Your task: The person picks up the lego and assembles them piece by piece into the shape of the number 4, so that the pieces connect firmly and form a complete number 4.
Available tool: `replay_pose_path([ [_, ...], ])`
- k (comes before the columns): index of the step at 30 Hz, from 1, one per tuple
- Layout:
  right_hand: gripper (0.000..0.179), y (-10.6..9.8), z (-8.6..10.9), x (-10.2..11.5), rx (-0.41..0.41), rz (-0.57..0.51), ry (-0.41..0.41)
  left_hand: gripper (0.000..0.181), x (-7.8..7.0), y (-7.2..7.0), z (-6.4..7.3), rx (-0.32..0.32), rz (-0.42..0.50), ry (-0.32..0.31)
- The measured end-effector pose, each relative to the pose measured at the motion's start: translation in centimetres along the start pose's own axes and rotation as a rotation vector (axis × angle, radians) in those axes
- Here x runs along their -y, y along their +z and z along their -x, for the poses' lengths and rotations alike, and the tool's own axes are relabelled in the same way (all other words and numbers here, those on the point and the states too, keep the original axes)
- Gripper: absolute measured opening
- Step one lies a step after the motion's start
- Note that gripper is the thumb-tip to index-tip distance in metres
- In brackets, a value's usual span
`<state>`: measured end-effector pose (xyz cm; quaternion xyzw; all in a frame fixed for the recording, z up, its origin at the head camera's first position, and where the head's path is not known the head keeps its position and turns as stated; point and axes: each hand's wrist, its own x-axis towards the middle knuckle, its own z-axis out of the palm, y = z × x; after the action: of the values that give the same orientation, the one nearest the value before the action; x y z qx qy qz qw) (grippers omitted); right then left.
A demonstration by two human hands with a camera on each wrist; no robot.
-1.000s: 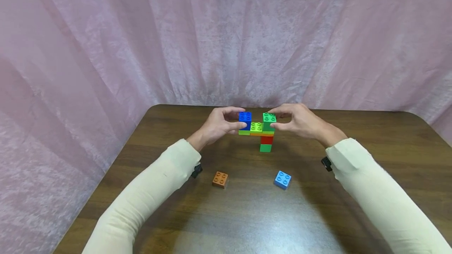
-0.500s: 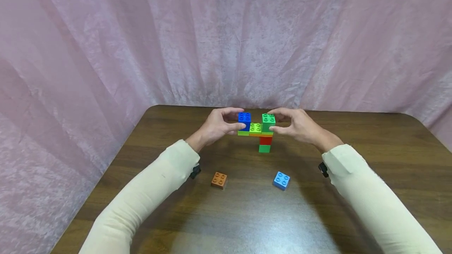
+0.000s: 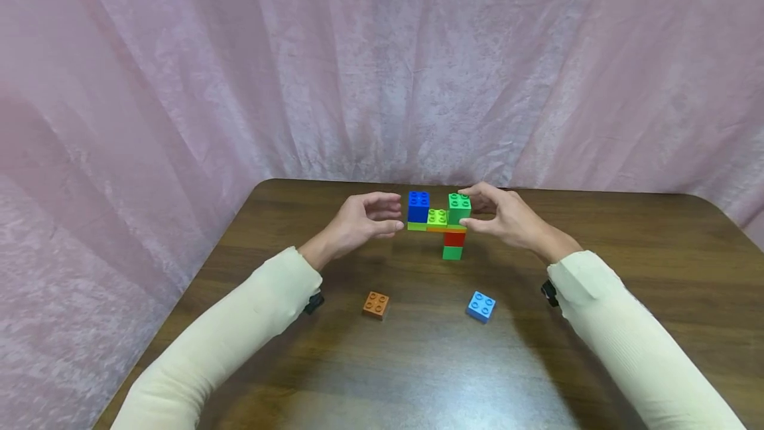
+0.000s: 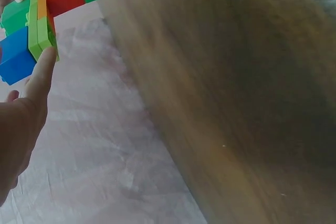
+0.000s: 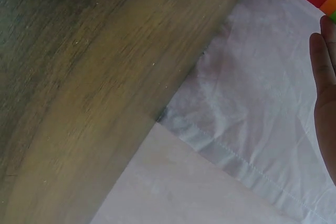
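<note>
A toy-brick structure stands towards the back of the table. Its column has a green brick (image 3: 452, 253) under a red brick (image 3: 455, 239), with a thin orange piece (image 3: 438, 229) and lime pieces (image 3: 438, 217) across the top. On these sit a blue brick (image 3: 418, 208) at the left and an upper green brick (image 3: 458, 211) at the right. My right hand (image 3: 507, 219) pinches the upper green brick between thumb and fingers. My left hand (image 3: 357, 223) holds nothing, its fingers loosely bent just left of the blue brick. In the left wrist view a fingertip overlaps the lime pieces.
Nearer on the brown wooden table (image 3: 418, 363) lie an orange-brown brick (image 3: 375, 305) at the left and a light blue brick (image 3: 481, 306) at the right. A pink curtain (image 3: 382, 65) hangs behind the table's far edge.
My left hand has let go of the blue brick and moved a little to the left. The right hand stays at the upper green brick, and the structure keeps its shape.
</note>
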<state>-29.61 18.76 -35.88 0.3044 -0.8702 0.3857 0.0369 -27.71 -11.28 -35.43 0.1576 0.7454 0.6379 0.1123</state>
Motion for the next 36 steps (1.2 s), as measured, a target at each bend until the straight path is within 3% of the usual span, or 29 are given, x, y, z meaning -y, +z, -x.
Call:
replay_pose_path([
  [5, 0.047, 0.0, 0.1, -0.1, -0.006, -0.008, 0.001, 0.047, 0.4, -0.1, 0.9, 0.002, -0.098, 0.015],
  [13, 0.046, 0.0, 0.1, 0.0, -0.009, -0.019, -0.011, 0.043, 1.5, -0.4, 2.2, 0.057, -0.104, -0.028],
  [25, 0.046, 0.0, 0.1, -0.2, -0.004, -0.023, -0.031, 0.038, 2.6, -0.7, 4.0, 0.205, -0.073, -0.057],
  [36, 0.044, 0.0, 0.0, -0.2, -0.007, -0.034, -0.045, 0.035, 3.4, -0.5, 5.2, 0.309, -0.143, -0.066],
])
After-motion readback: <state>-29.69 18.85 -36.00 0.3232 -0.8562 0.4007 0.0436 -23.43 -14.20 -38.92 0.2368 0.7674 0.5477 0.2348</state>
